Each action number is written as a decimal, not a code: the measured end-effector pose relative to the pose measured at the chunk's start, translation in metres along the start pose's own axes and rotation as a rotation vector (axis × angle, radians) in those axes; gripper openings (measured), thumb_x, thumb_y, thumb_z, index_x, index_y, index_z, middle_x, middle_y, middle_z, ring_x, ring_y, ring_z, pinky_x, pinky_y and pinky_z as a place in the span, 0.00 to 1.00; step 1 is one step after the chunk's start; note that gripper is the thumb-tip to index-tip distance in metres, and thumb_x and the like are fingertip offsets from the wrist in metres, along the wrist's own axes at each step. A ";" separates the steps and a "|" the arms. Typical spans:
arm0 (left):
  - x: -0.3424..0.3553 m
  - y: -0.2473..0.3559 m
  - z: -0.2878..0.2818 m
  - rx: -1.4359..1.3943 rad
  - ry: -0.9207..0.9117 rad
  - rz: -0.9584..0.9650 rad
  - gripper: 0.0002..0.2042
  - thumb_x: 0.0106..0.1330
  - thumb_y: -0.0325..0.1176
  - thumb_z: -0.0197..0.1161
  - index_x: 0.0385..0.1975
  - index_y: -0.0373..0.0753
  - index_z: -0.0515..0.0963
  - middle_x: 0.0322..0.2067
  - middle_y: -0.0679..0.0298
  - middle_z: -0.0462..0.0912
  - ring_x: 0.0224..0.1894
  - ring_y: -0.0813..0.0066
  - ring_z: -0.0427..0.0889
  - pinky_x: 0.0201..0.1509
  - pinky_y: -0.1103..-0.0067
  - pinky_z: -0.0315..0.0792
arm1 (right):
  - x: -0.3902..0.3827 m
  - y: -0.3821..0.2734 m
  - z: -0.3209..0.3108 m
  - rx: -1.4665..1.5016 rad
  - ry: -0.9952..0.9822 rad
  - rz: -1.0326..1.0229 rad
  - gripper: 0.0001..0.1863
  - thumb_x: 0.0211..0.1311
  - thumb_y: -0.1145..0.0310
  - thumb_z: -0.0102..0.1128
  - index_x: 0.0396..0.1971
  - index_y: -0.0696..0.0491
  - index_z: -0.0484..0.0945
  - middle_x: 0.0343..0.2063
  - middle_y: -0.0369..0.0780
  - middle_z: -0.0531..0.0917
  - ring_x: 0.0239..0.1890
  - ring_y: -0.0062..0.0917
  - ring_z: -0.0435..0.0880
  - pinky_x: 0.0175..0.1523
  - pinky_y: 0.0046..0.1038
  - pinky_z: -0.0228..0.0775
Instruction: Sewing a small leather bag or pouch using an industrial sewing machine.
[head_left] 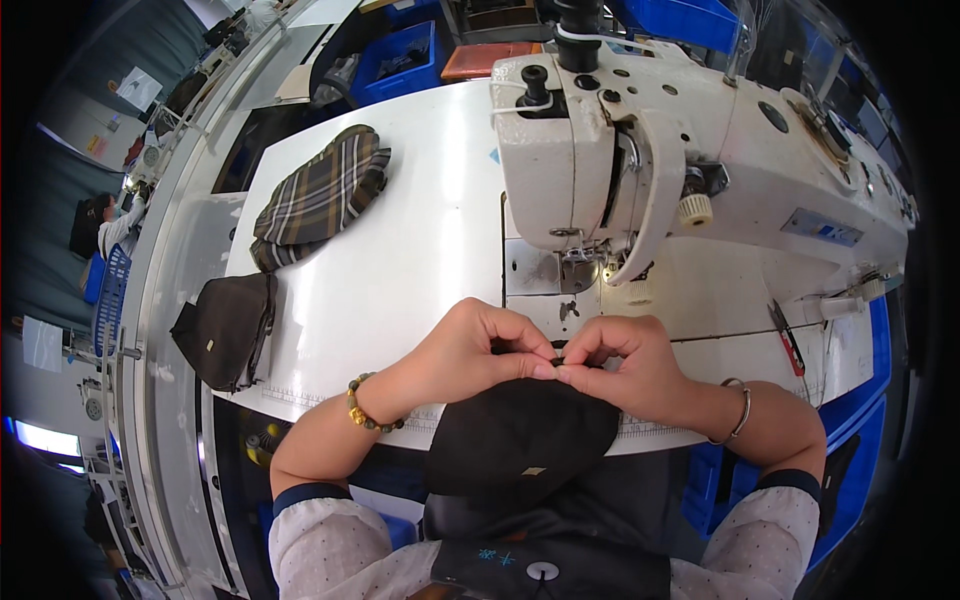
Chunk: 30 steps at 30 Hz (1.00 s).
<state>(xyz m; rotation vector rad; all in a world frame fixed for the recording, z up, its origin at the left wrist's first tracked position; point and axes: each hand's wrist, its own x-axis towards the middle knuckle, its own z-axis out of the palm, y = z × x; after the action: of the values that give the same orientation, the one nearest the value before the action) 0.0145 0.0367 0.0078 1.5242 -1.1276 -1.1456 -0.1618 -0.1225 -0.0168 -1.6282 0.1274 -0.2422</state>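
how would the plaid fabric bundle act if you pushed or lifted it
The plaid fabric bundle would probably sag when lifted, as its cloth looks soft and thin. It may shift apart, since its edges look layered. Pushed, it would likely slide rather than roll, lying flat on the glossy white tabletop.

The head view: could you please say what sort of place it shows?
Probably a sewing workshop, judging by the large white sewing machine, the brown plaid fabric pile and the dark brown cloth in hand.

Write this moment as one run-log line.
left hand: fingertip grip on dark cloth | right hand: same | sewing machine: beyond hands | plaid cloth: on table, left
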 end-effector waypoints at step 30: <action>-0.001 0.004 -0.031 0.004 0.122 -0.047 0.04 0.66 0.27 0.69 0.34 0.33 0.83 0.29 0.72 0.83 0.31 0.89 0.76 0.37 0.87 0.72 | 0.007 0.005 -0.006 0.231 -0.021 0.154 0.04 0.61 0.81 0.65 0.35 0.61 0.85 0.31 0.36 0.87 0.32 0.14 0.84 0.37 0.17 0.74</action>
<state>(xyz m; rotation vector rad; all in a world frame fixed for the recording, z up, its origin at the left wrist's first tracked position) 0.0440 0.0410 0.0171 1.6090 -1.0169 -1.0667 -0.1564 -0.1304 -0.0205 -1.3835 0.2011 -0.1167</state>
